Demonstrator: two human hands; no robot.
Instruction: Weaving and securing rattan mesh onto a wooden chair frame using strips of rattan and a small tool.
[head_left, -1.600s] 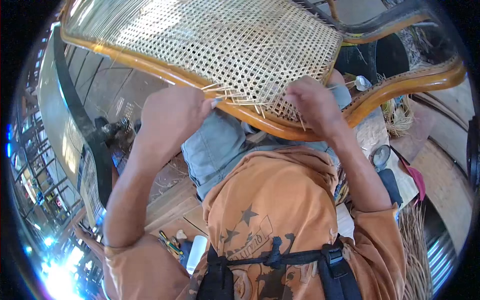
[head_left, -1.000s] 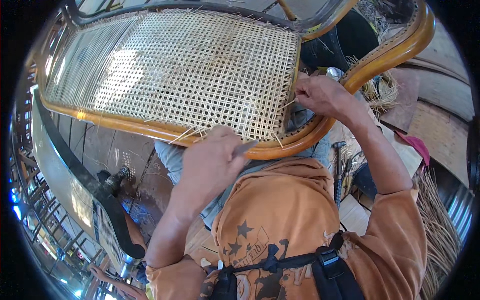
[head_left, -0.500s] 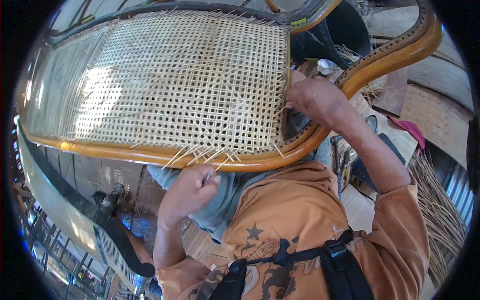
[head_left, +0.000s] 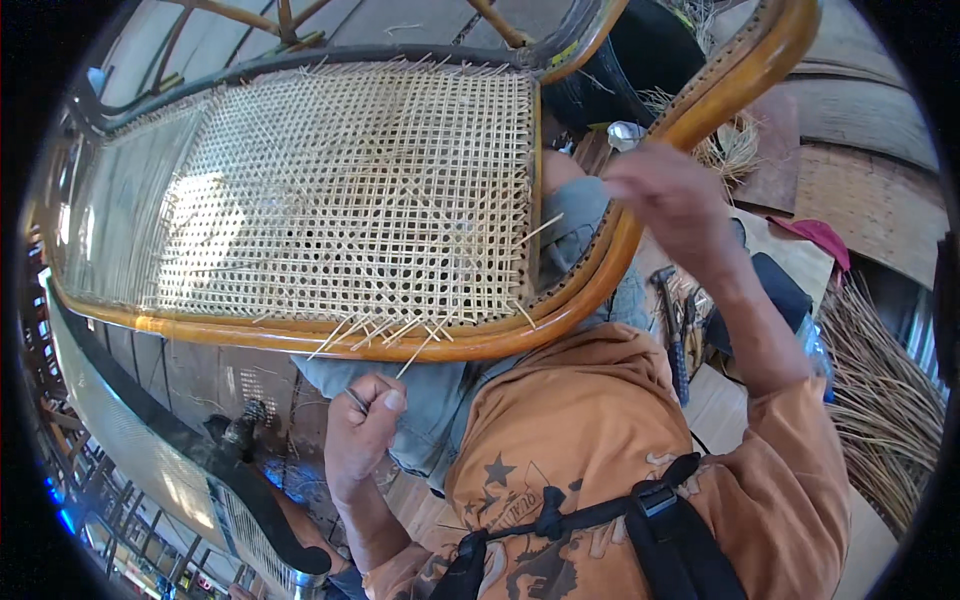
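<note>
Across my lap lies a curved wooden frame with a woven cane panel. Pale loose strand ends stick out over its near rail. My left hand is closed just below that rail, its fingers pinching a cane strand that runs up to the weave. A thin dark metal tool also pokes out of this fist; its full shape is hidden. My right hand is lifted over the frame's right-hand curve, apart from the weave. Motion smears its fingers, so what they hold does not show.
A dark bucket stands behind the frame. Hand tools and a red cloth item lie at the right, beside a large bundle of cane strands. Another caned frame leans at the left.
My right hand has left the panel's right edge and moved right and up. My left hand has drawn down from the near rail, the strand stretched above it. A loose strand end now juts from the right edge.
</note>
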